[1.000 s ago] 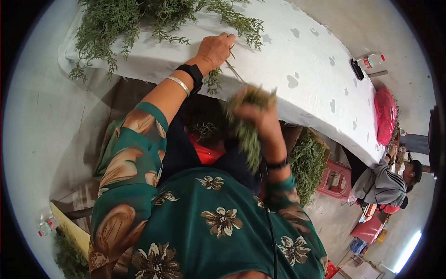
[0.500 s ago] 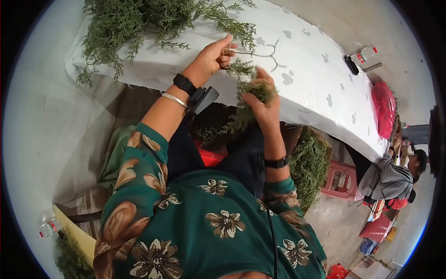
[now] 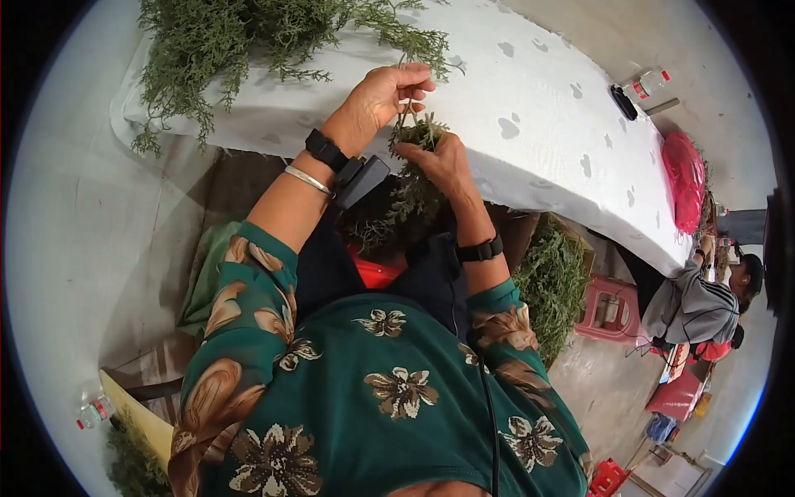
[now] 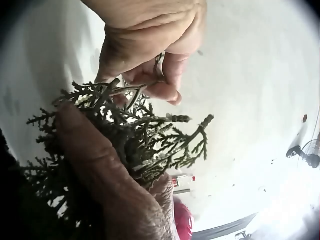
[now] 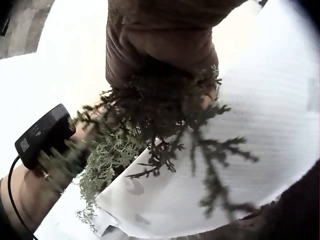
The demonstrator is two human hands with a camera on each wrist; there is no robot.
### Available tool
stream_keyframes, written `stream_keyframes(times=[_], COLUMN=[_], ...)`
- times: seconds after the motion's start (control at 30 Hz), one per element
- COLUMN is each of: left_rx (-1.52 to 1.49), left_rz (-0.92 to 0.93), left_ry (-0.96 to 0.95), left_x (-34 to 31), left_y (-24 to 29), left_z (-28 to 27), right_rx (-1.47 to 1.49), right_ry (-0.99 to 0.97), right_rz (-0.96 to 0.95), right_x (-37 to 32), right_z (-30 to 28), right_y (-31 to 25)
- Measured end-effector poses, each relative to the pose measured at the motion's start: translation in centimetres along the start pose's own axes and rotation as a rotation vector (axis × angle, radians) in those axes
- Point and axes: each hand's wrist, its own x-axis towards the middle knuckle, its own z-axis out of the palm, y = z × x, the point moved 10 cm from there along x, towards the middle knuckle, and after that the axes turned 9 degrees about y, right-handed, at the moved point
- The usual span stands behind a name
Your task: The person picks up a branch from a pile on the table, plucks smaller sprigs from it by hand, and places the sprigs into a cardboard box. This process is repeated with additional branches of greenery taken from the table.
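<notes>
Just past the near edge of the white-clothed table (image 3: 530, 157), my two hands meet over green evergreen sprigs. My right hand (image 3: 447, 166) grips a bunch of them (image 3: 411, 199), its thumb lying along the near side; leafy ends hang below. Cut stem ends (image 4: 181, 118) stick out of the bunch in the left wrist view. My left hand (image 3: 383, 93) is just above, pinching a thin stem (image 4: 135, 91) with thumb and fingertips at the top of the bunch. In the right wrist view, dark foliage (image 5: 165, 115) hides most of the right hand's fingers.
A big heap of sprigs (image 3: 207, 58) covers the table's left end. More greenery (image 3: 551, 286) fills a box at my right, beside a pink stool (image 3: 609, 311). A bottle (image 3: 652, 83) and a pink bag (image 3: 683, 182) lie farther right, near another person (image 3: 700, 302).
My right hand has come up and left with its bunch to meet the left hand. The forked twig that stretched right from my left hand half a second ago no longer reaches across the cloth.
</notes>
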Motion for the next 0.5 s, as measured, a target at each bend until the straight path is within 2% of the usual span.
stream_keyframes(times=[0.1,0.13,0.23,0.27,0.3,0.33,0.37,0.4,0.43,0.47,0.5], left_rx=[-0.185,-0.183,-0.335,-0.336,0.130,0.568,0.447,0.776,1.065,0.302,0.373], left_rz=[-0.131,-0.136,-0.357,-0.373,0.282,0.894,0.939,0.893,0.988,0.392,0.597], left_ry=[-0.366,-0.364,-1.024,-1.020,-0.744,-0.399,-0.162,-0.300,-0.344,-0.237,-0.371], left_x=[0.8,1.6,-2.8,-3.8,-2.8,-4.4,-4.8,-3.6,-3.5,0.2,-2.5], left_y=[-0.7,-1.0,-1.3,-1.7,0.1,2.8,5.6,7.9,9.7,9.9,10.9], left_z=[1.4,1.1,5.2,5.2,3.4,2.4,-0.1,-0.2,-0.7,-3.0,0.1], right_rx=[0.334,0.337,0.503,0.509,0.552,0.587,0.616,0.599,0.575,0.553,0.524], right_ry=[-0.028,-0.027,-0.033,-0.027,-0.077,-0.114,-0.137,-0.079,0.049,0.182,0.300], right_rz=[0.140,0.145,0.110,0.123,0.127,0.146,0.175,0.222,0.274,0.323,0.388], right_x=[-1.5,-2.2,-5.0,-6.2,-7.8,-9.7,-11.6,-13.0,-14.2,-15.7,-18.0], right_z=[0.6,0.4,-1.3,-2.0,-2.6,-3.8,-5.0,-7.0,-9.5,-11.8,-14.0], right_y=[0.9,1.0,0.0,-0.5,-1.6,-2.1,-1.7,0.0,2.1,4.4,6.9])
